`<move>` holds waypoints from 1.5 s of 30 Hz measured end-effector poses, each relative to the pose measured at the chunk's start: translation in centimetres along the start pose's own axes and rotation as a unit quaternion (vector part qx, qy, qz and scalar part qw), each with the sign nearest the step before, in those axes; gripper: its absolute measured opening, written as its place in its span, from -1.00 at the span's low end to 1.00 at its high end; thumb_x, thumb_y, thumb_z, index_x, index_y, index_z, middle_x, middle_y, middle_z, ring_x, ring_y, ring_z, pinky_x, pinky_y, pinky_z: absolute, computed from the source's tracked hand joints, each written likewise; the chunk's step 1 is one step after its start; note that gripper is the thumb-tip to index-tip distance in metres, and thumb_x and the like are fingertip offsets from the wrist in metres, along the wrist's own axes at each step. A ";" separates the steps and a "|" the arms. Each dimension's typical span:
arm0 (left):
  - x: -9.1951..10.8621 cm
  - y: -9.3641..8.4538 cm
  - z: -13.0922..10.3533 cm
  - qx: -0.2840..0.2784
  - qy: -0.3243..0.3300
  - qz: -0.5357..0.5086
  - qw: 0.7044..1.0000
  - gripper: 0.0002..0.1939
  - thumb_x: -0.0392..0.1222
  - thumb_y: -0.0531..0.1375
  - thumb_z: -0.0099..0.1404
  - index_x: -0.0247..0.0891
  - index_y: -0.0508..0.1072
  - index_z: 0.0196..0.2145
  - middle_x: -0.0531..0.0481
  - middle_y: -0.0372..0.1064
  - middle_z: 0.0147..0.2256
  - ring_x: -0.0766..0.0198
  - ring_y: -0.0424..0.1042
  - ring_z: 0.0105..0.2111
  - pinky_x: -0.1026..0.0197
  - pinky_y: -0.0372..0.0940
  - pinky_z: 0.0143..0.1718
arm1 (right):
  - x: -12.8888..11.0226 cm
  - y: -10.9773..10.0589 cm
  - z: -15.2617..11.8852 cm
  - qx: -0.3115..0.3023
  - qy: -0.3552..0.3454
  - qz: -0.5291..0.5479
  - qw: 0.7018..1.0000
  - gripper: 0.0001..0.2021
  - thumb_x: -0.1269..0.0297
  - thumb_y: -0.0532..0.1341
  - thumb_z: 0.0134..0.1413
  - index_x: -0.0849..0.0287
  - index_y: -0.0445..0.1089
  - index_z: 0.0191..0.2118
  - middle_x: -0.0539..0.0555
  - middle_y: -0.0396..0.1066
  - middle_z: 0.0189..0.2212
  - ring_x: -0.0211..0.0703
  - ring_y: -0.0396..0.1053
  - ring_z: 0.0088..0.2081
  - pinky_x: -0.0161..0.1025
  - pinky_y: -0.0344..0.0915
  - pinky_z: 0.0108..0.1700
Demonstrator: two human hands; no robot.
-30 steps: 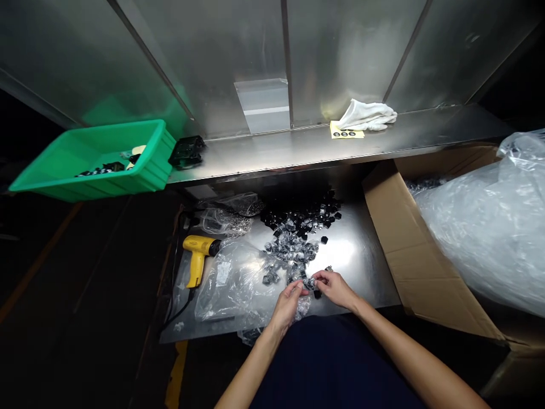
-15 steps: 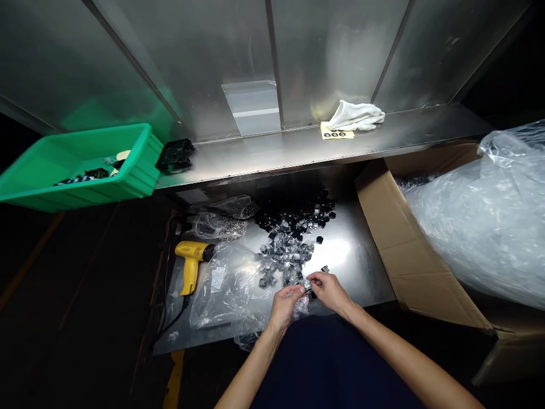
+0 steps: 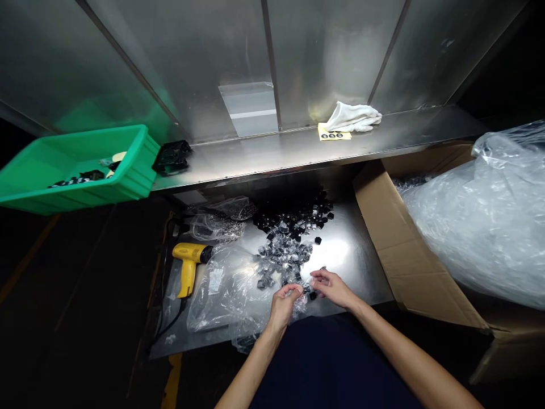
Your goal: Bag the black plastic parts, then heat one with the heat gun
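Observation:
My left hand (image 3: 284,302) is closed in a pinch near the front edge of the metal table (image 3: 366,278); what its fingertips hold is too small to make out. Just right of it, my right hand (image 3: 330,286) has its thumb and fingers apart, with nothing visible held. Small black parts lie close to the fingertips, one of them a black piece (image 3: 313,295) beneath my right hand. Beyond the hands is a pile of small clear-wrapped parts (image 3: 283,245), and behind it many loose black parts (image 3: 298,215).
A yellow heat gun (image 3: 188,267) and clear plastic bags (image 3: 225,289) lie left. An open cardboard box (image 3: 395,244) with a big plastic bag (image 3: 481,216) stands right. The raised shelf (image 3: 238,154) carries a green bin (image 3: 85,190), black part (image 3: 172,157) and white glove (image 3: 353,116).
My right hand has moved slightly right, away from my left hand, and its fingers have parted. The small piece between both hands is no longer visible there. The view has shifted slightly.

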State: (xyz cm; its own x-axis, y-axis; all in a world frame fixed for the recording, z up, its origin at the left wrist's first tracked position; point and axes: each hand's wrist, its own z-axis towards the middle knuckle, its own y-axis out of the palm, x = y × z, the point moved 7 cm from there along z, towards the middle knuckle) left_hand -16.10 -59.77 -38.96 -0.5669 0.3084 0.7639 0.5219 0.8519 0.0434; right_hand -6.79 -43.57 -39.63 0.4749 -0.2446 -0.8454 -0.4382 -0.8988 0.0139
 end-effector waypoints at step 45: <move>-2.1 3.6 1.3 -0.076 -0.152 -0.109 0.979 -0.66 -0.03 0.36 0.10 -0.35 0.46 -0.30 -0.15 0.48 -0.36 0.24 0.45 -0.41 0.26 0.37 -0.50 | 2.9 0.1 -0.1 0.128 0.004 0.078 0.989 -0.48 0.11 0.22 -0.01 0.17 0.21 0.07 -0.04 0.39 -0.44 -0.16 0.43 -0.43 -0.27 0.34 -0.40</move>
State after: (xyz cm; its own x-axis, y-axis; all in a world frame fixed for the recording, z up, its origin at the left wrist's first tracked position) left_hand -13.84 -56.86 -41.26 -0.8266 0.2584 0.4999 0.4437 0.8457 0.2966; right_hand -5.40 -44.43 -42.03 0.3930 -0.3764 -0.8390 -0.6848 -0.7287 0.0061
